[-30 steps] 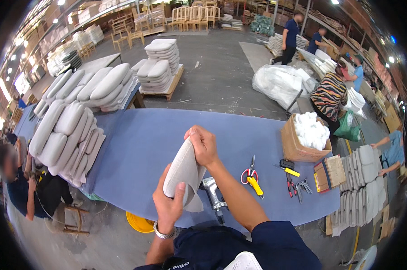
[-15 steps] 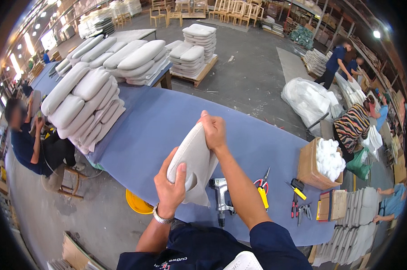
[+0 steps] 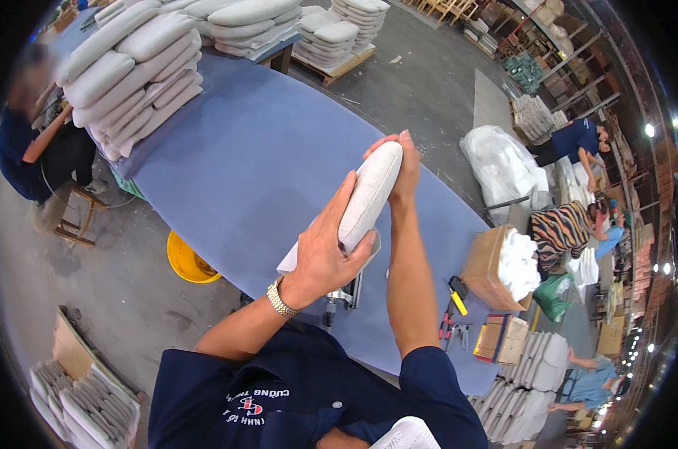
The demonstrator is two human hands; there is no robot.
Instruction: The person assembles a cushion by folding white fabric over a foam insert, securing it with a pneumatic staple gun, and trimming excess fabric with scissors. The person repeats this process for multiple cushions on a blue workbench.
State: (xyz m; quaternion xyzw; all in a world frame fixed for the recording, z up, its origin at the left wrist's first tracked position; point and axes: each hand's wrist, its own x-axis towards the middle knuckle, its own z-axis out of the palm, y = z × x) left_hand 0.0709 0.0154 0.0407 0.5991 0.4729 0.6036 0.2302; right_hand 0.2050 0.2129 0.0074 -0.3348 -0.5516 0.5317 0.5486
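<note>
A light grey upholstered cushion pad (image 3: pixel 372 193) is held up above the blue table, turned on its narrow edge. My left hand (image 3: pixel 325 253) grips its near side, with the thumb on one face and the fingers along the other. Round the far right end curls my right hand (image 3: pixel 406 168), pressing against the fabric. A loose fabric flap (image 3: pixel 288 259) shows beside my left hand. Below the cushion lies a silver pneumatic staple gun (image 3: pixel 342 299), partly hidden by my left hand and the pad.
The blue table (image 3: pixel 241 165) carries a tall cushion stack (image 3: pixel 140 82) at left. At right stand a carton of white stuffing (image 3: pixel 488 258), a yellow-handled cutter (image 3: pixel 458 301), pliers (image 3: pixel 447 325) and small boxes (image 3: pixel 500 338). A yellow bucket (image 3: pixel 189 258) sits on the floor. Co-workers are on both sides.
The cushion has moved up and right and now shows its narrow edge. My right hand has shifted round its far end. The whole view has turned, and the red-handled scissors are no longer visible.
</note>
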